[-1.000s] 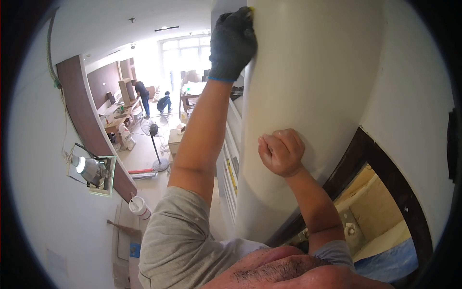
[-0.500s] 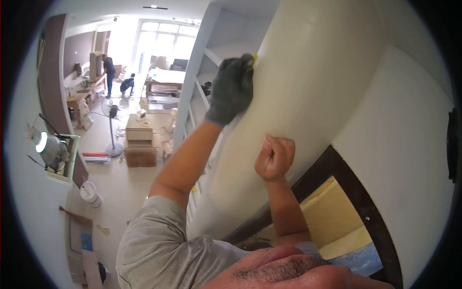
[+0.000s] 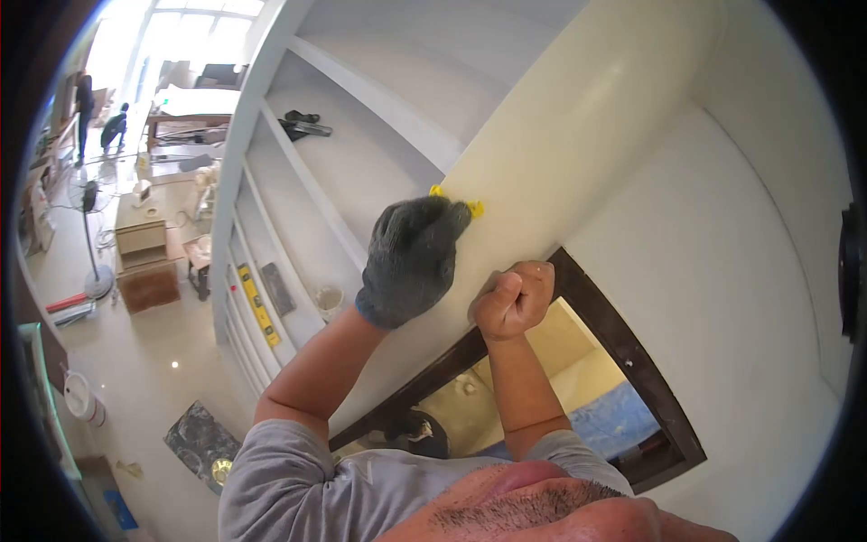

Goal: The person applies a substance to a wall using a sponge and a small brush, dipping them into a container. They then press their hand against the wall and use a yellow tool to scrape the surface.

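My left hand (image 3: 411,257), in a dark grey work glove, is closed around a small yellow object (image 3: 476,209). Bits of yellow stick out past the fingers; most of it is hidden, so its kind cannot be made out. The glove is against the edge of a smooth cream curved panel (image 3: 578,126), beside the white shelving. My bare right hand (image 3: 515,303) is curled into a fist lower on the same panel, close to the corner of a dark brown frame (image 3: 623,352). Nothing shows in its fingers.
White shelves (image 3: 312,172) on the left hold a dark tool (image 3: 302,125), a yellow spirit level (image 3: 259,307) and a cup (image 3: 329,300). A white bucket (image 3: 84,399), a pedestal fan (image 3: 90,226) and a small cabinet (image 3: 143,242) stand on the floor. Two people are far back.
My view has swung, showing more of the shelves. My gloved left hand has come lower along the panel with the yellow object, nearer my right hand, which stays a fist.
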### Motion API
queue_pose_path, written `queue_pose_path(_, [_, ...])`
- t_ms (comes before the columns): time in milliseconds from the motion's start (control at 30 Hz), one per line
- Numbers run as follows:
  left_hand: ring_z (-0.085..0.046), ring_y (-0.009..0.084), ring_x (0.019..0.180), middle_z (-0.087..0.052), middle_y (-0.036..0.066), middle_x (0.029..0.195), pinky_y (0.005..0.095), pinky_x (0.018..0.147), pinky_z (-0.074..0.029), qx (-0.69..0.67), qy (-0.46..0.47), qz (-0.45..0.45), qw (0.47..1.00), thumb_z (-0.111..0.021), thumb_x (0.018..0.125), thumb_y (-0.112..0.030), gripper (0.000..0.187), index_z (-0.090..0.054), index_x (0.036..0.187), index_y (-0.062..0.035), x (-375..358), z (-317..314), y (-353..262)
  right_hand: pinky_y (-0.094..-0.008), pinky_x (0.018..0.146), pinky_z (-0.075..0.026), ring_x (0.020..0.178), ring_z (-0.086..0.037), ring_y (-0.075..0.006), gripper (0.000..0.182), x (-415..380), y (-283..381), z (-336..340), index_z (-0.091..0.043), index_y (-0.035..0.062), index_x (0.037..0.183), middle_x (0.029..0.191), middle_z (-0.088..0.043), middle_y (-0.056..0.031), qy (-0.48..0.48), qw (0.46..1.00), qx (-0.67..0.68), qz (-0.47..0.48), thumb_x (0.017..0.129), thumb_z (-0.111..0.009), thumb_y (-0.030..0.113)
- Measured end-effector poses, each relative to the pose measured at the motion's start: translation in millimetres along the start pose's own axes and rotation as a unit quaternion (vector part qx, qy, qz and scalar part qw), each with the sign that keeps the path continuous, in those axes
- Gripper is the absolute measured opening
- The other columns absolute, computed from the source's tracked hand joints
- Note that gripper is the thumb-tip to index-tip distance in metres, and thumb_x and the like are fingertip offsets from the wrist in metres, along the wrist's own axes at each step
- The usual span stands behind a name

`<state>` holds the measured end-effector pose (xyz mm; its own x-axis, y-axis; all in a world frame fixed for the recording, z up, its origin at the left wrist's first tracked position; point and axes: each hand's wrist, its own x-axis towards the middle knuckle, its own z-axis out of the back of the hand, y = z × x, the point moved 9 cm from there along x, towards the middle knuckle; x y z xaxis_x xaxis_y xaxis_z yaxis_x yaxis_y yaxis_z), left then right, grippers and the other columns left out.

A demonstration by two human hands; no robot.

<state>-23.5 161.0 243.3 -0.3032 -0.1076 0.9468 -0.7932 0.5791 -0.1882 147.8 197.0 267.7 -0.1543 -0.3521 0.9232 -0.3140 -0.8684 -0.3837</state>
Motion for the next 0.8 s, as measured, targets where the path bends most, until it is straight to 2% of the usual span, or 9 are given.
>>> queue_pose_path(67, [-0.065,0.0350,0.099,-0.068,0.013,0.108,0.0451,0.087,-0.053,-0.002,0.013,-0.009,1.000,-0.070,0.070,0.005,0.044,-0.073,0.111,-0.0097,-13,0,0,-0.0373,0.064,-0.039,0.068,-0.048,-0.0238,0.023,1,1,-1,-0.052,0.0076,0.079,0.071,-0.053,-0.0062,-0.006,1.000,0.000,-0.009,0.101,-0.057,0.016])
queue_pose_path(200, [-0.065,0.0318,0.099,-0.067,0.010,0.105,0.0472,0.089,-0.053,-0.064,0.039,-0.036,0.997,-0.074,0.068,0.001,0.041,-0.075,0.107,-0.0108,-34,5,-5,-0.0368,0.064,-0.039,0.068,-0.048,-0.0226,0.026,4,3,-2,-0.051,0.0086,0.079,0.070,-0.054,-0.0055,0.006,1.000,-0.017,-0.019,0.102,-0.054,0.019])
queue_pose_path(433, [-0.067,0.0331,0.096,-0.067,0.010,0.114,0.0495,0.089,-0.052,-0.156,0.037,-0.041,0.986,-0.074,0.069,-0.006,0.037,-0.078,0.105,-0.0096,-71,9,7,-0.0354,0.064,-0.039,0.067,-0.048,-0.0217,0.031,2,1,-3,-0.050,0.0083,0.077,0.069,-0.052,-0.0054,0.008,0.998,-0.056,-0.027,0.104,-0.052,0.024])
queue_pose_path(533, [-0.067,0.0334,0.097,-0.068,0.010,0.110,0.0498,0.089,-0.052,-0.181,0.032,-0.027,0.983,-0.076,0.068,-0.006,0.038,-0.078,0.105,-0.0097,-80,8,12,-0.0354,0.063,-0.039,0.068,-0.048,-0.0217,0.032,2,2,-2,-0.050,0.0081,0.077,0.069,-0.052,-0.0060,0.001,0.998,-0.051,-0.027,0.104,-0.052,0.025])
queue_pose_path(633, [-0.066,0.0335,0.099,-0.068,0.009,0.110,0.0500,0.089,-0.052,-0.187,0.048,-0.029,0.981,-0.076,0.069,-0.006,0.036,-0.078,0.105,-0.0100,-81,8,12,-0.0355,0.063,-0.039,0.068,-0.049,-0.0219,0.031,2,2,-2,-0.051,0.0080,0.078,0.070,-0.053,-0.0065,0.027,0.998,-0.051,-0.023,0.104,-0.052,0.024])
queue_pose_path(733, [-0.068,0.0302,0.095,-0.071,0.009,0.103,0.0472,0.084,-0.055,-0.141,0.052,-0.035,0.988,-0.077,0.064,-0.001,0.035,-0.077,0.098,-0.0110,-72,9,9,-0.0324,0.068,-0.038,0.074,-0.046,-0.0184,0.039,1,1,-5,-0.047,0.0070,0.074,0.084,-0.050,-0.0065,0.044,0.997,-0.054,-0.037,0.106,-0.049,0.029])
queue_pose_path(800, [-0.068,0.0305,0.095,-0.071,0.010,0.104,0.0464,0.085,-0.055,-0.102,0.079,-0.038,0.991,-0.076,0.064,0.000,0.036,-0.077,0.099,-0.0106,-56,7,5,-0.0328,0.067,-0.038,0.073,-0.046,-0.0189,0.038,3,3,-5,-0.048,0.0070,0.074,0.082,-0.051,-0.0064,0.033,0.998,-0.047,-0.033,0.105,-0.051,0.028])
